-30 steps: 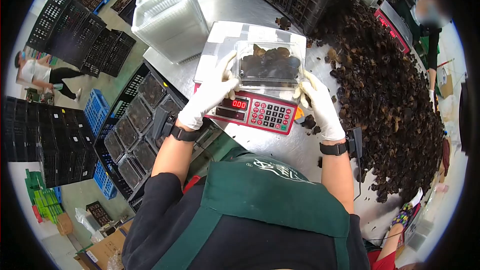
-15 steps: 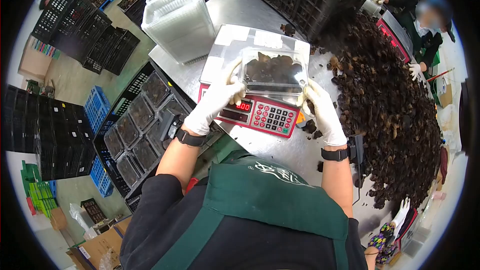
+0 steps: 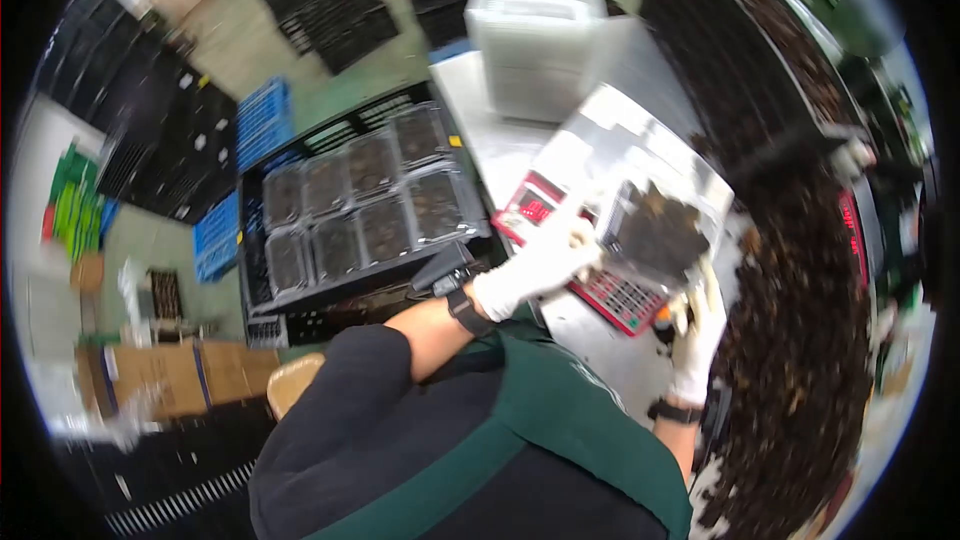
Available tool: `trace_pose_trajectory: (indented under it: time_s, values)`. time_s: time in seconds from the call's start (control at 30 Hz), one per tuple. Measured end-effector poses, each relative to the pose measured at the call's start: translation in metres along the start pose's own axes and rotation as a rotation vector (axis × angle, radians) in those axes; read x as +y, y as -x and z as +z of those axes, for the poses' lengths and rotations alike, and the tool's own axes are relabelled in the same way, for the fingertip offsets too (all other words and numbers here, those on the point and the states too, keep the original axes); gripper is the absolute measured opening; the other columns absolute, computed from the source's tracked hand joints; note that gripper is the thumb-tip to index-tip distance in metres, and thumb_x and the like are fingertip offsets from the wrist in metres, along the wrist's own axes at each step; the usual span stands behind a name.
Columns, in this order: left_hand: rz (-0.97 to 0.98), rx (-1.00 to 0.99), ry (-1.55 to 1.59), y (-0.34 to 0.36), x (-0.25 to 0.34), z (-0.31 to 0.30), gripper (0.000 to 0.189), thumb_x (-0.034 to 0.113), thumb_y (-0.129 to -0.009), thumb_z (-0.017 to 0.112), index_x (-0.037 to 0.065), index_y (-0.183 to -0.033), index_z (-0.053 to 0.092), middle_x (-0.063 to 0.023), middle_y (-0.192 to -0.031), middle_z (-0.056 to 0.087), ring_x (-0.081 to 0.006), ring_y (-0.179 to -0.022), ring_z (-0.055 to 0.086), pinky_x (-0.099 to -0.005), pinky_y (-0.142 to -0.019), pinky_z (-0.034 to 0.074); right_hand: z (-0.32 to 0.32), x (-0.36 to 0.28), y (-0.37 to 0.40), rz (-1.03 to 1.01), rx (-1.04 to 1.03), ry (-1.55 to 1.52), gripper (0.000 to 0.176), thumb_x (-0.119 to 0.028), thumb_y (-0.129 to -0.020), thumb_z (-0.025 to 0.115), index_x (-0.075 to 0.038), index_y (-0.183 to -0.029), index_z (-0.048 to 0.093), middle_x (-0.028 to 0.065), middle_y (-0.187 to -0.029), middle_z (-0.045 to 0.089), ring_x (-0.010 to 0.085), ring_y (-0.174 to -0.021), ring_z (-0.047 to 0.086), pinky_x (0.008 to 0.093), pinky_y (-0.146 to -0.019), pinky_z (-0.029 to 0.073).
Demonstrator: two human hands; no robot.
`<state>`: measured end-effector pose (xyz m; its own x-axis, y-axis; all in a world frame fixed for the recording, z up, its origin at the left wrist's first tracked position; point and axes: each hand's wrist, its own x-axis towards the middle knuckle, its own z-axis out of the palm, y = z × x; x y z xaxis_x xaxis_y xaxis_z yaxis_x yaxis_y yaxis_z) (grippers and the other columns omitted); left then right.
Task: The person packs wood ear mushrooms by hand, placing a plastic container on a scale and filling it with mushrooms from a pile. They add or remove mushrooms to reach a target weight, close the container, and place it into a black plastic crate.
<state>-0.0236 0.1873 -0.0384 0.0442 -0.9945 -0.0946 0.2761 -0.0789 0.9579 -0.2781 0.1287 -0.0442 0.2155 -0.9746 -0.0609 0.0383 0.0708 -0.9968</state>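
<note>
A clear plastic box (image 3: 655,235) with dark, crinkled pieces inside is held above a red and white scale (image 3: 622,302). My left hand (image 3: 545,262), in a white glove, is at the box's left side, its fingers bent against the edge. The white-gloved right hand (image 3: 698,325) grips the lower right corner. Motion blurs the box and fingers, and whether its lid is closed cannot be made out. Right of the scale lies a big heap of dark pieces (image 3: 800,340) on the metal table (image 3: 575,338).
Behind the scale stands a stack of clear boxes (image 3: 535,35). A black crate (image 3: 345,297) at the left holds several filled boxes. Large dark crates (image 3: 750,50) are at the back right. A co-worker's gloved hand (image 3: 853,158) is at the far right.
The view has swung left, so the crate of filled boxes shows more fully. Both hands still hold the box, which now looks turned and tilted relative to the scale.
</note>
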Motion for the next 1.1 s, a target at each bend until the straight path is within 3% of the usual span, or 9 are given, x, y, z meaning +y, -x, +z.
trace_pose_trajectory:
  time_s: [0.3,0.4,0.6,0.73,0.8,0.93,0.97,1.0,1.1]
  values:
    - [0.011,-0.015,-0.484,0.083,0.045,-0.096,0.088,0.028,-0.083,0.077,0.007,-0.155,0.030,-0.0133,-0.142,0.050,-0.0211,-0.132,0.046,-0.0375,-0.113,0.033,0.081,-0.048,0.015,0.168,-0.621,0.265,0.051,-0.005,-0.096,0.047,-0.001,-0.147,0.044,-0.0026,-0.066,0.055,0.0028,-0.052,0.043,0.0172,-0.049,0.036]
    - [-0.226,-0.137,-0.195,0.098,0.033,-0.117,0.080,0.026,-0.086,0.076,0.002,-0.151,0.035,-0.0090,-0.142,0.051,-0.0158,-0.126,0.048,-0.0327,-0.109,0.038,0.108,-0.045,0.014,0.280,-0.793,0.200,0.048,-0.011,-0.100,0.048,0.000,-0.147,0.043,-0.0006,-0.074,0.060,0.0031,-0.055,0.044,0.0178,-0.054,0.039]
    - [-0.178,0.593,-0.049,0.172,-0.006,-0.228,0.053,0.039,-0.098,0.062,0.005,-0.137,0.054,0.0022,-0.115,0.063,-0.0071,-0.095,0.054,-0.0287,-0.088,0.047,0.057,-0.021,0.024,0.218,-0.456,0.203,0.039,-0.013,-0.102,0.045,-0.001,-0.138,0.054,0.0032,-0.075,0.064,0.0050,-0.053,0.044,0.0191,-0.052,0.037]
    - [-0.436,0.621,0.173,0.194,-0.097,-0.347,0.056,0.048,-0.097,0.060,0.003,-0.129,0.059,-0.0087,-0.128,0.063,-0.0228,-0.120,0.058,-0.0364,-0.096,0.047,0.005,0.012,0.042,0.271,-0.281,0.139,0.035,-0.011,-0.103,0.043,0.001,-0.133,0.056,0.0049,-0.075,0.063,0.0059,-0.054,0.045,0.0186,-0.051,0.035]
    - [-0.876,0.611,-0.488,0.178,-0.113,-0.361,0.075,0.059,-0.088,0.066,-0.003,-0.130,0.058,-0.0128,-0.120,0.068,-0.0257,-0.104,0.067,-0.0406,-0.085,0.052,-0.009,0.019,0.055,0.284,-0.225,0.129,0.035,-0.011,-0.103,0.044,0.001,-0.132,0.057,0.0047,-0.076,0.062,0.0059,-0.055,0.045,0.0184,-0.051,0.034]
    - [-0.973,0.440,-1.356,0.107,-0.096,-0.336,0.088,0.054,-0.082,0.072,-0.006,-0.141,0.047,-0.0239,-0.142,0.052,-0.0368,-0.129,0.053,-0.0467,-0.104,0.044,-0.035,0.030,0.085,0.362,-0.094,0.092,0.035,-0.008,-0.101,0.043,0.003,-0.131,0.057,0.0073,-0.078,0.065,0.0063,-0.057,0.048,0.0200,-0.056,0.038]
    - [-0.997,0.692,-1.622,0.085,-0.084,-0.308,0.092,0.046,-0.082,0.072,-0.002,-0.149,0.035,-0.0231,-0.150,0.042,-0.0385,-0.135,0.045,-0.0503,-0.108,0.039,-0.040,0.031,0.093,0.368,-0.063,0.077,0.035,-0.008,-0.101,0.043,0.003,-0.130,0.057,0.0074,-0.078,0.066,0.0062,-0.058,0.048,0.0198,-0.056,0.038]
    - [-0.842,0.764,-1.552,0.059,-0.040,-0.271,0.093,0.041,-0.081,0.073,0.003,-0.153,0.027,-0.0223,-0.153,0.036,-0.0365,-0.139,0.039,-0.0486,-0.108,0.039,-0.044,0.030,0.100,0.370,-0.032,0.060,0.034,-0.007,-0.100,0.044,0.003,-0.130,0.057,0.0074,-0.078,0.066,0.0060,-0.058,0.048,0.0197,-0.056,0.038]
    - [0.616,0.733,-1.535,-0.024,0.045,-0.201,0.070,0.015,-0.082,0.070,0.002,-0.145,0.043,-0.0228,-0.145,0.046,-0.0388,-0.136,0.042,-0.0459,-0.114,0.034,-0.054,0.028,0.116,0.396,0.053,0.048,0.034,-0.007,-0.100,0.044,0.003,-0.129,0.058,0.0070,-0.078,0.067,0.0058,-0.058,0.049,0.0195,-0.056,0.039]
